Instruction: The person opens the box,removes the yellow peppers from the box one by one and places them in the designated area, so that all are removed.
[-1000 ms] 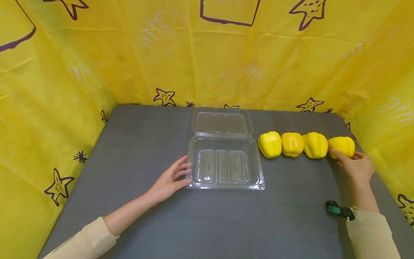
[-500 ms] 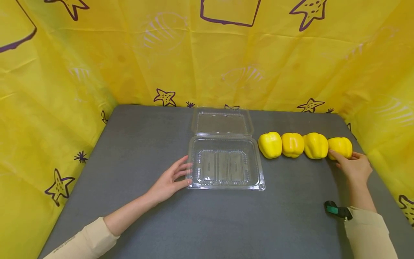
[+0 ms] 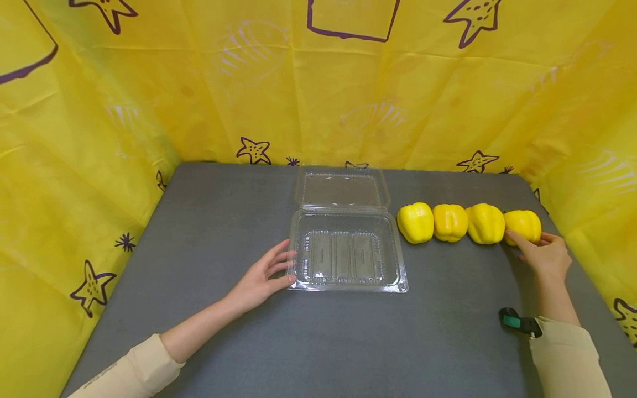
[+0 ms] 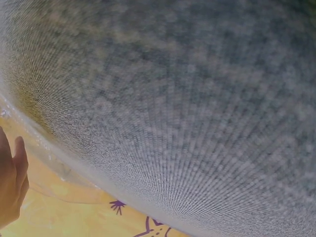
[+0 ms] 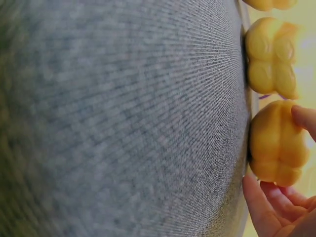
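Observation:
Several yellow bell peppers stand in a row on the right of the table. My right hand point(image 3: 546, 257) grips the rightmost bell pepper point(image 3: 522, 225), thumb on its near left side and fingers round its right. In the right wrist view that bell pepper point(image 5: 277, 140) sits on the table between thumb and fingers, with a neighbouring bell pepper point(image 5: 271, 59) above it in the picture. My left hand point(image 3: 259, 279) touches the left side of a clear plastic clamshell container point(image 3: 348, 287), thumb at its near corner and fingers extended along the wall. Its lid point(image 3: 343, 190) lies folded back.
The other bell peppers, the leftmost point(image 3: 415, 223) among them, fill the stretch between container and right hand. Yellow patterned cloth point(image 3: 318, 99) walls off the back and sides of the grey table point(image 3: 318, 342). A black-and-green strap point(image 3: 517, 322) sticks out at the right sleeve.
My right hand has slid the rightmost bell pepper slightly left, up against its neighbour, and the motion has nearly stopped. The left hand and the container have stayed in place.

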Available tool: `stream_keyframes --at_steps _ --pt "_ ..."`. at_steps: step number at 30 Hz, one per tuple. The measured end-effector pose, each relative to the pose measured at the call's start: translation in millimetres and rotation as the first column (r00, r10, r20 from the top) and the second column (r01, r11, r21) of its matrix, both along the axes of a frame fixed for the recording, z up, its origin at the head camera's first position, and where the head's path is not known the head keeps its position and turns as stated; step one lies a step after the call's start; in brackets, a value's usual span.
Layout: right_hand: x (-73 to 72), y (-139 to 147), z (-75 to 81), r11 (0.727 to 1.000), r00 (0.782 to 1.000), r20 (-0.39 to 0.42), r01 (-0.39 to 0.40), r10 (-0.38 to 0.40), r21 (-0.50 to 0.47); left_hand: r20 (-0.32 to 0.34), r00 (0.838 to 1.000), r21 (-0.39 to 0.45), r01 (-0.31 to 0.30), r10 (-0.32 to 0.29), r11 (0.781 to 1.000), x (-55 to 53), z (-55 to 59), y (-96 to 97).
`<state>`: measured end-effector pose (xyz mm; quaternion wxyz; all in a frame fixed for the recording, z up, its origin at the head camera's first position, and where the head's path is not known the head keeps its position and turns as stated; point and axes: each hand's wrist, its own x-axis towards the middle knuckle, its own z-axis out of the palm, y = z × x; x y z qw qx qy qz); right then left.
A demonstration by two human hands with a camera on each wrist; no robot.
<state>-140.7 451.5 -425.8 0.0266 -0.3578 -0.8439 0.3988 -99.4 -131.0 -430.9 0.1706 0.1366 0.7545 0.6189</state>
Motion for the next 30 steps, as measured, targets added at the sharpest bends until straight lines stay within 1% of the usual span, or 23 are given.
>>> stream_keyframes --at_steps 8,11,13,14,16,18,20,23,25,27,30 --pt "1.2 -1 -0.2 1.0 1.0 -0.011 0.0 0.0 0.022 0.005 1.0 0.003 0.003 -0.003 1.0 -0.1 0.8 -0.2" --pt "3.6 0 3.7 0.999 0.999 -0.013 0.033 -0.032 0.04 0.006 1.0 0.004 0.004 -0.004 1.0 -0.1 1.3 0.4" --pt "4.9 0 7.4 0.996 0.997 -0.03 0.078 -0.077 0.048 0.006 1.0 0.004 0.004 -0.004 1.0 -0.1 1.5 0.9" --pt "5.6 -1 9.4 0.993 0.993 -0.048 0.106 -0.104 0.047 0.005 1.0 0.003 0.005 -0.005 1.0 -0.2 1.7 0.9" --pt "6.3 -7 13.4 0.988 0.983 -0.112 0.151 -0.147 0.036 0.004 1.0 -0.001 0.004 -0.004 1.0 -0.4 2.1 0.7" --pt "6.2 -15 18.5 0.981 0.968 -0.174 0.19 -0.183 0.027 0.0 1.0 -0.007 0.004 -0.004 1.0 -0.6 2.6 -0.1" --pt "5.6 -27 24.7 0.979 0.948 -0.252 0.204 -0.192 0.021 -0.009 1.0 -0.017 0.004 -0.005 1.0 -1.2 2.8 -1.3" --pt "3.6 -47 35.9 0.984 0.922 -0.356 0.175 -0.152 0.031 -0.015 1.0 -0.044 0.006 -0.007 0.999 -2.1 3.6 -3.2" --pt "1.8 -60 43.8 0.992 0.906 -0.412 0.12 -0.093 0.04 -0.017 1.0 -0.07 0.006 -0.007 0.998 -3.1 5.3 -4.5" --pt "0.6 -74 51.5 0.997 0.898 -0.44 0.054 -0.025 0.054 -0.027 1.0 -0.103 0.001 -0.004 0.995 -4.3 8.9 -6.0" --pt "-0.1 -94 62.1 0.995 0.898 -0.433 -0.045 0.078 0.086 -0.055 0.998 -0.136 -0.01 0.003 0.991 -8.7 17.0 -7.3"
